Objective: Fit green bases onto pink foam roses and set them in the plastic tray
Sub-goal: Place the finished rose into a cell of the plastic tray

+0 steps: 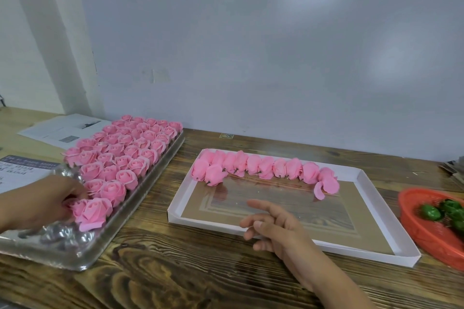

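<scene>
The pink foam rose (94, 211) now being seated sits at the near end of the clear plastic tray (75, 256), directly under the fingertips of the left hand (47, 203), whose curled fingers hold it at its far-left side and appear to be pressing it into a pocket. Beyond that hand the tray is packed with upright roses (125, 148) in neat rows running to its far end, so by my reckoning most of the tray is filled. What remains there are the shiny bare pockets (62, 233) just below and nearer than the left hand (roughly the last row or so, though the hand hides part of it).

The right hand (273, 226) hangs loose above the near edge of a shallow white cardboard box lid (364, 248), fingers relaxed and spread, grasping nothing. Ahead of it, along the far side of that lid, lies a line of roses on their sides (263, 167) with short stems showing; these look unfitted and waiting, about a dozen. To the right of the right hand an orange mesh basket (421, 233) holds a few green bases (431, 212), partly cut off by the frame edge.

Judging from this, the job is well past halfway: the supply line must be based and the tray's last pockets filled. All rests on the wooden worktop (200, 278).
</scene>
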